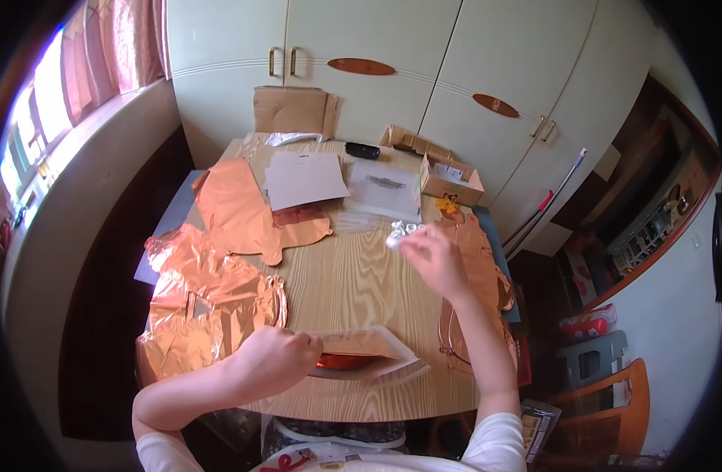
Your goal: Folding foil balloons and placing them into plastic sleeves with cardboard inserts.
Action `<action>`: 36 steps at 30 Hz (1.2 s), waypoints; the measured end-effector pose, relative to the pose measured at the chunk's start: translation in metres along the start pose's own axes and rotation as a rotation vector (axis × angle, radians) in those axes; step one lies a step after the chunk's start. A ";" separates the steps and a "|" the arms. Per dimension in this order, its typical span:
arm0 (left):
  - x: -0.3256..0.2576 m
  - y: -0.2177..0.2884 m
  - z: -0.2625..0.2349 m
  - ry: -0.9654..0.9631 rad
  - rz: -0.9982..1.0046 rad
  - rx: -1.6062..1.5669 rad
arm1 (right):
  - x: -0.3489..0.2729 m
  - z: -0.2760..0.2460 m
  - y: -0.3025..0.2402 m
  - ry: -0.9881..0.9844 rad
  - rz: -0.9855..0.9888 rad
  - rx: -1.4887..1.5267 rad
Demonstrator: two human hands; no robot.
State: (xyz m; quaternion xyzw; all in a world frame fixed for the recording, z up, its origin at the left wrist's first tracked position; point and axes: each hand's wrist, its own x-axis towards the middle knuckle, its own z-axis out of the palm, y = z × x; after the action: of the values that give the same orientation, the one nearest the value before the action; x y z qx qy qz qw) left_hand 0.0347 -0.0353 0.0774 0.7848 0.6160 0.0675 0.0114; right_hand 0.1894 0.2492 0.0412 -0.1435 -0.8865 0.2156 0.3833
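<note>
My left hand [276, 360] is closed at the near edge of the table, gripping the edge of a clear plastic bag [408, 358]. Folded copper-coloured foil [353, 346] shows inside that bag. Over the right middle of the table, my right hand [435, 263] pinches a small white curled item [400, 233] whose kind I cannot make out. Beside my left forearm lies a crumpled copper foil sheet [188, 275], and a flatter copper foil shape [231, 204] is behind it. More copper foil [475, 267] lies along the right edge.
White cards [302, 177] and clear plastic bags [384, 206] lie towards the back. An open cardboard box [455, 189] stands back right, near a small yellow-orange bundle [446, 204]. Folded cardboard [290, 112] leans against the cabinet [369, 35]. A wooden chair [636, 401] is at right.
</note>
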 end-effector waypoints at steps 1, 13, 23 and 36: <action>-0.004 0.003 0.001 -0.008 -0.023 0.002 | -0.009 -0.010 -0.034 -0.107 -0.061 0.133; -0.015 0.024 0.004 0.028 -0.023 0.035 | -0.093 -0.011 -0.163 -0.336 -0.476 -0.432; -0.027 0.036 0.023 0.060 -0.037 0.063 | -0.122 -0.009 -0.164 -0.456 -0.507 -0.469; -0.042 0.058 0.041 0.143 -0.026 0.327 | -0.151 0.000 -0.197 -0.539 -0.441 -0.166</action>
State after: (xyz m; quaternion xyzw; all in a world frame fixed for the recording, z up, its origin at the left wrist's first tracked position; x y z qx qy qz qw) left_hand 0.0860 -0.0872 0.0386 0.7613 0.6281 0.0218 -0.1594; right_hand 0.2728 0.0150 0.0449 0.0825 -0.9799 0.0853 0.1601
